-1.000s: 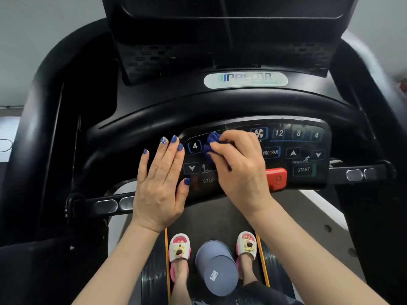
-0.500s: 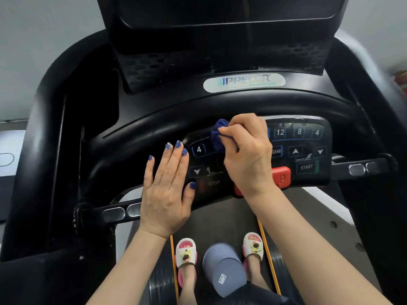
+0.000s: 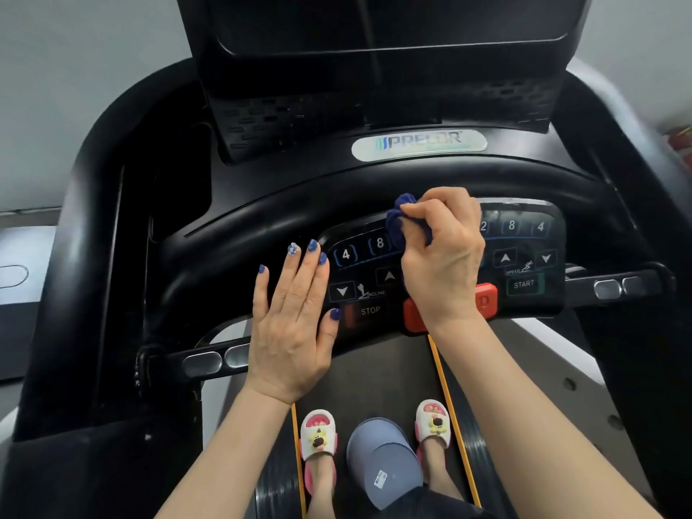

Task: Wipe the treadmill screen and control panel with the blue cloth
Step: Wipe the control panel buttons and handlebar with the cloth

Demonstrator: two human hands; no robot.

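Currently my right hand (image 3: 443, 264) is working at the top middle of the control panel (image 3: 524, 252), with the blue cloth (image 3: 398, 219) bunched into a small wad. My right fingers (image 3: 430, 209) are curled tight round it, thumb side pinching, so only a knob of fabric sticks out at the upper left of my fist. Wadded like this, the cloth gives a firm pad; I judge that suits the narrow band of number keys better than a flat sheet would.

The cloth sits on the panel's upper edge, just beside the "8" key (image 3: 380, 243) and touching the glossy face where it meets the curved handlebar (image 3: 299, 204). My wrist crosses over the red stop clip (image 3: 486, 299), hiding its middle.

My left hand (image 3: 290, 327) lies flat, fingers straight and together, holding nothing. It rests on the panel's left margin, thumb tip next to the STOP button (image 3: 369, 310). Probably it is there as a brace, to steady me while leaning forward on the belt (image 3: 374, 372).

Coverage, by my estimate: the wipe is mid-panel. The dark screen (image 3: 393, 24) up top is well apart from the cloth, and whether it is clean I cannot tell. The START key (image 3: 523, 284) and speed arrows on the right lie uncovered.

Risk noted: pressing hard here could trigger a key.
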